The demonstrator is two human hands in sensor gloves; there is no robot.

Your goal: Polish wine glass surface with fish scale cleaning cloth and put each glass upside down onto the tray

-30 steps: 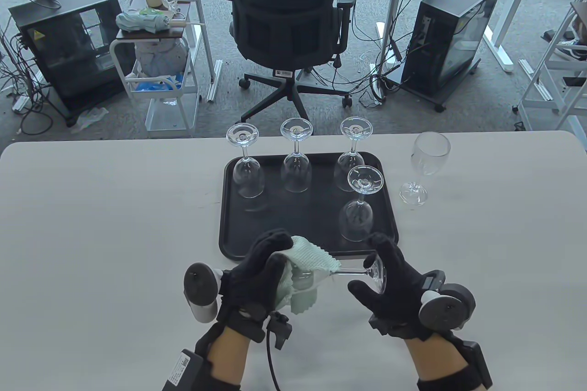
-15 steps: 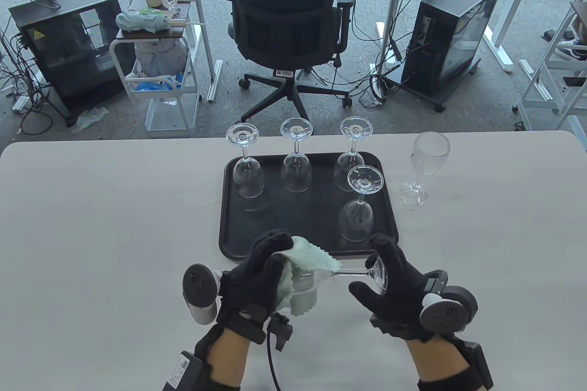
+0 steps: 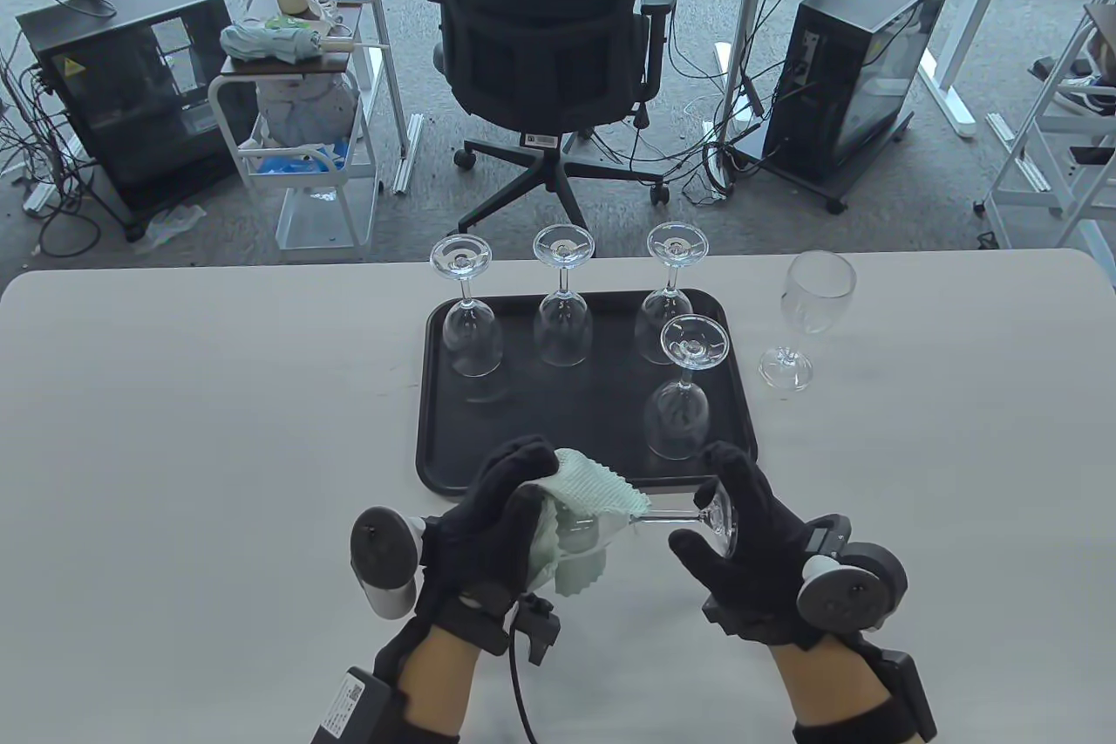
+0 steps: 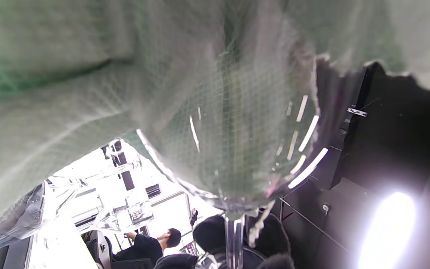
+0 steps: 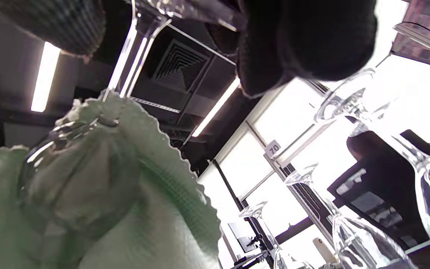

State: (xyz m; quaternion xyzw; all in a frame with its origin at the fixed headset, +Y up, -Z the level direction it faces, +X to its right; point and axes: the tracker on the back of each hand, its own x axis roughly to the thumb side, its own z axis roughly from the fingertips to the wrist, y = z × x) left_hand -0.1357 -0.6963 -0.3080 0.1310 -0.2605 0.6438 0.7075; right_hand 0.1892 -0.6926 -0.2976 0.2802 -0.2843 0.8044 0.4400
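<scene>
A wine glass (image 3: 671, 517) lies sideways in the air just in front of the black tray (image 3: 523, 430). My left hand (image 3: 497, 517) wraps the pale green cloth (image 3: 580, 530) around its bowl, which shows through the cloth (image 4: 215, 112) in the left wrist view. My right hand (image 3: 741, 535) grips the glass's foot (image 3: 719, 517); the stem (image 5: 133, 59) runs down to the cloth-covered bowl (image 5: 77, 183) in the right wrist view. Several glasses stand upside down on the tray, three along the back (image 3: 562, 299) and one at the front right (image 3: 684, 395). One upright glass (image 3: 806, 317) stands right of the tray.
An office chair (image 3: 549, 55) stands past the table's far edge, with computer cases and a small cart on the floor. The upside-down front right glass stands just beyond my right hand's fingers. A person sits in the background (image 4: 147, 243) of the left wrist view.
Both hands stay almost in place with the glass; the right hand has shifted very slightly, and the cloth's hanging edge has moved a little.
</scene>
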